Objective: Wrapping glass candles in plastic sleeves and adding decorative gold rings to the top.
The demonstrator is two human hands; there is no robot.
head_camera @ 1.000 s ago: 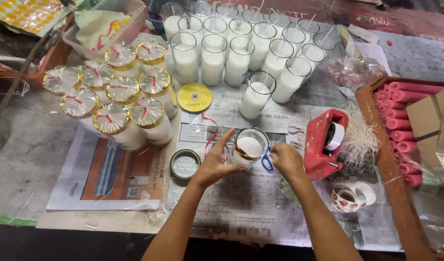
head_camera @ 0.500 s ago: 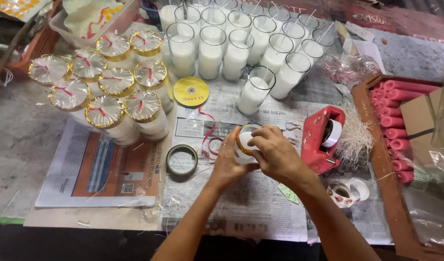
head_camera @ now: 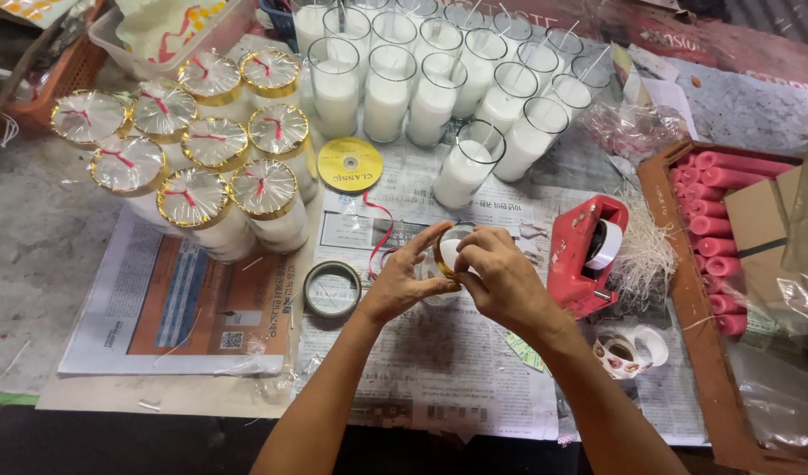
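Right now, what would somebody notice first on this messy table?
Probably the two hands, left hand and right hand, wrapped around a glass candle in the middle. Behind them stands a crowd of white candles in clear glasses, and to the left a cluster of gold-rimmed wrapped candles. A red tape dispenser sits right of the hands.

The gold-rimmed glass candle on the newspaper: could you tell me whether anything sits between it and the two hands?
Nothing visible does. The left hand and right hand both already touch the gold-rimmed glass candle, covering most of it. The red ribbon lies just to its left, clear of the hands.
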